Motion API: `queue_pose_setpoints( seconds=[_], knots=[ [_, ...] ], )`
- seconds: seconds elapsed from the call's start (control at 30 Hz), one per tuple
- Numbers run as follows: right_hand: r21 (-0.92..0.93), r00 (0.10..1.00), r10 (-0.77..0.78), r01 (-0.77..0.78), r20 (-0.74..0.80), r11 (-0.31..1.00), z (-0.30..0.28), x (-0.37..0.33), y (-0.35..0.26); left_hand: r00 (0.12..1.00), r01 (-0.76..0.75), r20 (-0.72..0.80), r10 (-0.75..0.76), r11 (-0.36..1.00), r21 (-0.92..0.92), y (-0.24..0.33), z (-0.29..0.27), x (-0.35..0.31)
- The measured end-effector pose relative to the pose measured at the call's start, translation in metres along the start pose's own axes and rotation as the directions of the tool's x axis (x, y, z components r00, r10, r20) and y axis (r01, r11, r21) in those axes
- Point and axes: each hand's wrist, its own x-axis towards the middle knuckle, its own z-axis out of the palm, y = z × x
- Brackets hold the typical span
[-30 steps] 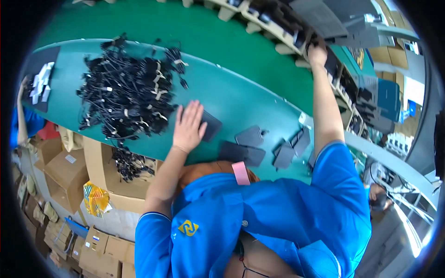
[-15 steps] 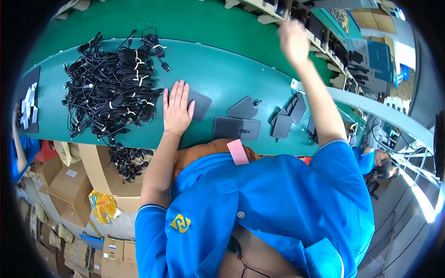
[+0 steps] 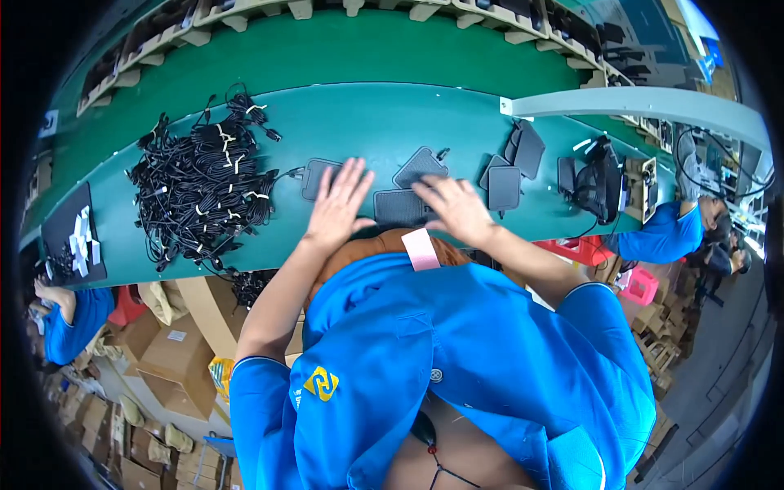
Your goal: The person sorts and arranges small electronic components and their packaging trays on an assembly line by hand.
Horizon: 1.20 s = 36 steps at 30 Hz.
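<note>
My left hand (image 3: 336, 208) is flat, fingers a bit apart, right hand (image 3: 461, 212) splayed; can't tell if either touches. Black cable pile (image 3: 204, 192) bounds my left, bare green table (image 3: 367, 114) past my fingertips. One dark pad (image 3: 313, 181) sits partly covered by my left fingers, more pads (image 3: 396, 208) near my right fingertips, pad cluster (image 3: 504, 188) further right.

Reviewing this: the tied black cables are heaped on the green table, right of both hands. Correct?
The side is wrong: in the head view, the tied black cables lie heaped on the green table to the left of both the left hand and the right hand.
</note>
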Motion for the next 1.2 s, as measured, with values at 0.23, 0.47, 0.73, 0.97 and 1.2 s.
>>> queue_pose_setpoints(
  seconds=[0.23,0.47,0.73,0.97,1.2],
  knots=[
    [-0.334,0.949,-0.288,0.232,-0.127,0.914,0.050,0.014,-0.011,0.989,-0.122,0.080,0.125,0.992,-0.044,0.008,0.015,0.015],
    [-0.040,0.997,-0.023,0.026,0.070,0.999,-0.022,0.041,0.008,0.940,0.264,-0.227,-0.254,0.964,0.018,-0.011,0.014,0.010],
    [0.934,0.599,0.734,0.072,-0.320,0.349,-0.095,0.149,0.149,0.908,0.418,-0.014,-0.420,0.901,0.113,-0.012,-0.005,-0.006],
    [0.983,0.635,0.752,0.157,-0.175,0.095,-0.112,0.260,0.188,0.871,0.489,-0.012,-0.491,0.865,0.112,-0.009,-0.003,-0.001],
    [0.583,0.699,0.684,-0.474,-0.206,0.660,-0.081,0.319,0.229,0.873,0.487,-0.064,-0.483,0.865,0.120,-0.009,-0.007,0.000]
  ],
)
